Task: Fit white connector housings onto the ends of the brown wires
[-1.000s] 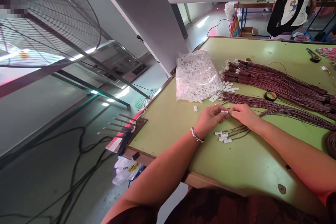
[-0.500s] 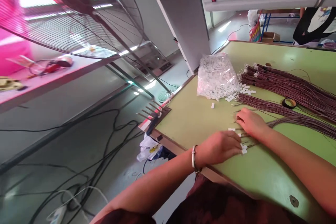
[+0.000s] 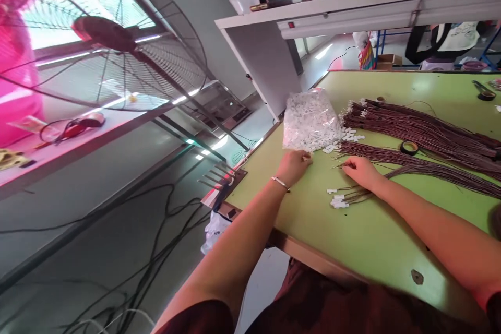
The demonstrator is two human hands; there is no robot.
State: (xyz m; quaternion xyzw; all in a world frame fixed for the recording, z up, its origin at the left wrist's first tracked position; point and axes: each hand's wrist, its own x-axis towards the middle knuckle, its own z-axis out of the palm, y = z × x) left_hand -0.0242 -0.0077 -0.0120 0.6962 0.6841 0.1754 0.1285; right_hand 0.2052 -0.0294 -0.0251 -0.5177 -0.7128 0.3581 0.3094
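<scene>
My left hand [image 3: 293, 166], with a white bracelet at its wrist, is at the table in front of the clear bag [image 3: 311, 120] of small white plastic connectors. Its fingertips pinch a single white connector [image 3: 307, 157], mostly covered by them. To its right, my right hand [image 3: 362, 171] is closed on a thin brown wire [image 3: 340, 166], whose end sticks out to the left. Nearer to me lie several wires with white connectors [image 3: 338, 202] on their ends. A bundle of brown wires [image 3: 422, 171] runs rightward just beyond my right hand.
Loose white connectors [image 3: 352, 135] lie beside the bag. Behind are a thicker wire bundle [image 3: 415, 125] and a black tape roll [image 3: 409, 147]. A rack of metal prongs [image 3: 219, 175] is fixed at the table's left edge. A large fan [image 3: 105, 34] stands at the left, with cables on the floor.
My left hand has moved away from the connectors near me, out to the lone connector by the bag. My right hand stays by the wire ends. The camera view has shifted slightly.
</scene>
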